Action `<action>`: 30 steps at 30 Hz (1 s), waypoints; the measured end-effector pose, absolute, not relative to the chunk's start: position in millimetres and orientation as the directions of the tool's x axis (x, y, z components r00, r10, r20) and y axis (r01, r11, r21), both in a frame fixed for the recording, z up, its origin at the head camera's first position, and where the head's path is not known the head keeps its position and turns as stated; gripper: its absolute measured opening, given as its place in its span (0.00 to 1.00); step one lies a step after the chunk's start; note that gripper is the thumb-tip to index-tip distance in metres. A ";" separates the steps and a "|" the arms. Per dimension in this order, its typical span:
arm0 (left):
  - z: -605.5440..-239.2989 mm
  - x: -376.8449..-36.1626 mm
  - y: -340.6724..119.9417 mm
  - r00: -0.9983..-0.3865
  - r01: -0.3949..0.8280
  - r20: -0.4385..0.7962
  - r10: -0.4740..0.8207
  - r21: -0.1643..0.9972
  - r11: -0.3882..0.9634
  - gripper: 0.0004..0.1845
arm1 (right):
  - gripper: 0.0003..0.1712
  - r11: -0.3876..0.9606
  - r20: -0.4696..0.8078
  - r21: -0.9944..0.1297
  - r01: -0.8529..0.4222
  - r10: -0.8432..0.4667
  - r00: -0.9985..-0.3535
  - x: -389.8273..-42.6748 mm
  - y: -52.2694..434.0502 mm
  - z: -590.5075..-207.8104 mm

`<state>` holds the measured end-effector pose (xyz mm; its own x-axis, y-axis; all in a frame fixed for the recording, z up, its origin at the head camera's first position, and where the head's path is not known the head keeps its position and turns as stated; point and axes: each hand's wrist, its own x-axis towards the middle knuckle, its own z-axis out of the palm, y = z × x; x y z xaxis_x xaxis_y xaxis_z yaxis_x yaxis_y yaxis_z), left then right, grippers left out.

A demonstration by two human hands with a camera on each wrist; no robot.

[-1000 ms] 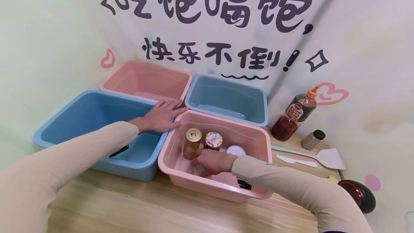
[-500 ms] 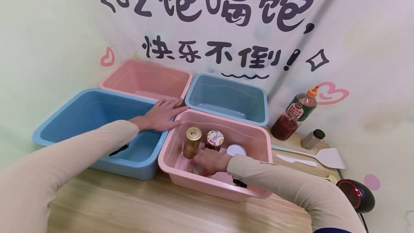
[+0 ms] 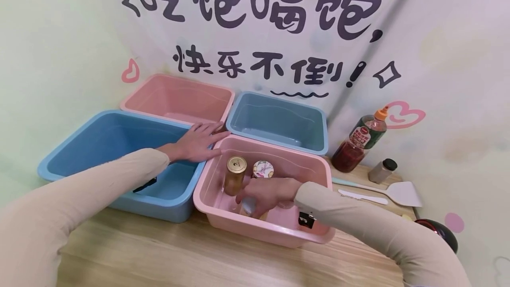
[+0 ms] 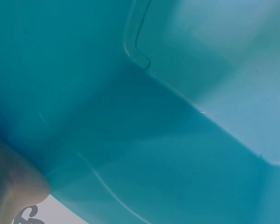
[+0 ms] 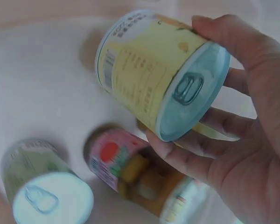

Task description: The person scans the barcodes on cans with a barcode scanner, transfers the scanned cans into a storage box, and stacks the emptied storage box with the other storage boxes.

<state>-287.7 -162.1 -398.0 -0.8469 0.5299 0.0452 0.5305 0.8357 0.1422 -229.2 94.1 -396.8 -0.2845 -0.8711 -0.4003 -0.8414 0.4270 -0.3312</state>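
The right hand [image 5: 242, 140] curls its fingers and thumb round a pale yellow tin can with a silver pull-tab lid [image 5: 161, 74], held tilted in the upper middle of the right wrist view, its lid facing the camera. In the head view that hand [image 3: 268, 194] sits low in the near pink plastic tub [image 3: 223, 223], at lower centre, and the can [image 3: 248, 206] shows only as a pale patch under the fingers.

Below the held can in the wrist view a glass jar with a pink label [image 5: 135, 170] lies on its side on the tub floor, and a second tin with a pull-tab lid [image 5: 46, 193] stands at lower left. From the head camera, a gold-lidded glass jar [image 3: 235, 175] and a jar with a patterned white and pink lid [image 3: 263, 170] stand upright just behind the hand.

The left hand [image 3: 197, 141] lies flat with fingers straight and spread on the corner where the tubs' rims meet, left of centre, its sleeve crossing the large blue plastic tub [image 3: 71, 154]. The left wrist view shows only that tub's blue inside.

Behind stand a second pink tub [image 3: 135, 98] and a smaller grey-blue tub [image 3: 322, 123]. At right on the wooden table [image 3: 179, 256] are a dark red sauce bottle with an orange cap [image 3: 360, 141], a small grey shaker with a black lid [image 3: 381, 171], a white spatula [image 3: 402, 189] and a white plastic knife [image 3: 362, 197].
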 end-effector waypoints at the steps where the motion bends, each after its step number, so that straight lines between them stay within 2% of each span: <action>1: -397.7 -287.6 -162.0 -0.848 0.529 0.045 0.529 0.144 0.836 0.34 | 0.25 0.430 -0.393 -0.339 -0.836 -0.873 -0.290 -229.0 94.7 -392.2; 8: -397.9 -288.1 -162.2 -0.851 0.523 0.043 0.523 0.150 0.839 0.35 | 0.27 0.447 -0.313 -0.295 -0.845 -0.880 -0.357 -232.9 98.7 -362.3; 18: -397.4 -288.4 -162.9 -0.852 0.520 0.041 0.521 0.172 0.836 0.35 | 0.28 0.484 -0.221 -0.354 -0.800 -0.875 -0.431 -239.0 121.0 -335.0; 30: -398.0 -287.9 -162.8 -0.846 0.533 0.062 0.530 0.153 0.832 0.35 | 0.29 0.542 -0.170 -0.408 -0.735 -0.836 -0.522 -238.7 166.2 -300.9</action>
<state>-287.9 -162.8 -398.0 -0.8455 0.5304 0.0616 0.5331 0.8322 0.1528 -238.7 166.2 -300.9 -0.5219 -0.8358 -0.1704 -0.7348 0.5419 -0.4080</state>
